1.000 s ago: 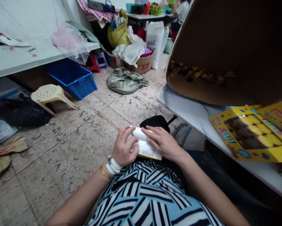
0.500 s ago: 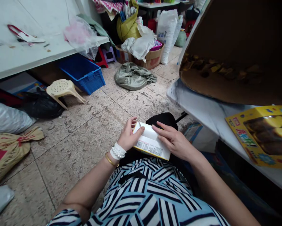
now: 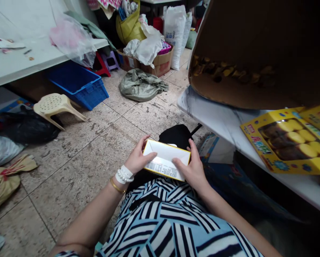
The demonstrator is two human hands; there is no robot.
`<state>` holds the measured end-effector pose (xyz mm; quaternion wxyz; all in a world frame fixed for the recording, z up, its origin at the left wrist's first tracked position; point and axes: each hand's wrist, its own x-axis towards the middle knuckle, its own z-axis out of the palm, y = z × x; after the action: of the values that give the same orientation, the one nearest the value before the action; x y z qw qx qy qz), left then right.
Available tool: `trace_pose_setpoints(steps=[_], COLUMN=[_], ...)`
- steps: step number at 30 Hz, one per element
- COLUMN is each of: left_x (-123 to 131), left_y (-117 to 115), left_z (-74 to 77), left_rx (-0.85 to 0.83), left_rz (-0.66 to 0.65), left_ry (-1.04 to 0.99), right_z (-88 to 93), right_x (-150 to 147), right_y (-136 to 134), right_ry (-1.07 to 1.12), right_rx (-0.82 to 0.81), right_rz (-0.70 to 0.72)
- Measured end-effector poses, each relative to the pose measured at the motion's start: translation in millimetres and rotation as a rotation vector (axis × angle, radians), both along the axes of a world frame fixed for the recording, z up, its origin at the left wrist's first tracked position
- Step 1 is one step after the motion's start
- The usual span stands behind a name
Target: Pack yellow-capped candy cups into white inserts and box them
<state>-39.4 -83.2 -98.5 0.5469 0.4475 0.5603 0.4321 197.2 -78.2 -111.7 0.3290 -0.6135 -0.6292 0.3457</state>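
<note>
A small white box with yellow edges (image 3: 165, 154) is held over my lap, its white inside facing up and printed text with a barcode along the near side. My left hand (image 3: 140, 157) grips its left end, thumb on the white surface. On the right end, my right hand (image 3: 192, 169) holds it with the thumb pressed inward and fingers round the outer edge. To the right, a yellow box with a clear window (image 3: 267, 157) showing yellow and brown round pieces rests on the marbled table (image 3: 216, 125).
A large cardboard box (image 3: 229, 96) lies open towards me on the right table, with small yellow-brown pieces inside. Left of me stand a cream stool (image 3: 52, 103) and a blue crate (image 3: 79, 87). A grey-green sack (image 3: 141, 85) lies on the floor ahead.
My right hand has moved from lying over the box's top to gripping its right end. The box now faces up more squarely, its white inside more open. The view has shifted right.
</note>
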Motion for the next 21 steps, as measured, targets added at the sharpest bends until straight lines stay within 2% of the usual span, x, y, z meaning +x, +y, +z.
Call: trace_pose_setpoints(steps=[2, 4, 6, 8, 10, 12, 14, 15, 18, 20, 21], left_x=[-1.8, -5.7, -11.6, -17.7, -21.2, -19.9, -14.7, -11.4, -4.1, -3.5, -4.3], left_y=[-13.0, -28.6, -40.7, -43.5, -34.7, -17.4, 1.4, 8.6, 12.5, 1.3, -5.9], left_z=[0.2, 6.5, 18.7, 32.6, 42.6, 44.1, 36.4, 29.9, 6.3, -6.5, -10.5], left_rx=[-0.041, -0.1, -0.076, 0.065, 0.28, 0.477, 0.588, 0.601, 0.582, 0.532, 0.501], left_rz=[0.001, -0.044, -0.085, -0.079, -0.063, -0.072, -0.069, -0.049, 0.042, 0.111, 0.149], left_ry=[-0.08, -0.199, -0.32, -0.399, -0.382, -0.302, -0.275, -0.306, -0.391, -0.431, -0.45], right_z=[-1.3, 9.9, 32.7, 61.3, 84.7, 91.9, 77.8, 63.9, 13.3, -11.4, -17.9], right_x=[8.1, 17.9, 25.6, 28.6, 26.3, 20.9, 16.5, 16.1, 26.6, 40.4, 46.9], right_y=[-8.6, -17.8, -27.2, -34.5, -36.8, -32.8, -23.6, -18.3, -9.8, -15.6, -20.7], right_ry=[0.037, 0.145, 0.252, 0.279, 0.258, 0.259, 0.253, 0.249, 0.3, 0.31, 0.271], right_rx=[-0.117, -0.202, -0.198, -0.088, 0.099, 0.249, 0.274, 0.22, -0.056, -0.122, -0.099], right_rz=[0.061, 0.211, 0.377, 0.453, 0.356, 0.171, 0.036, 0.024, 0.161, 0.278, 0.319])
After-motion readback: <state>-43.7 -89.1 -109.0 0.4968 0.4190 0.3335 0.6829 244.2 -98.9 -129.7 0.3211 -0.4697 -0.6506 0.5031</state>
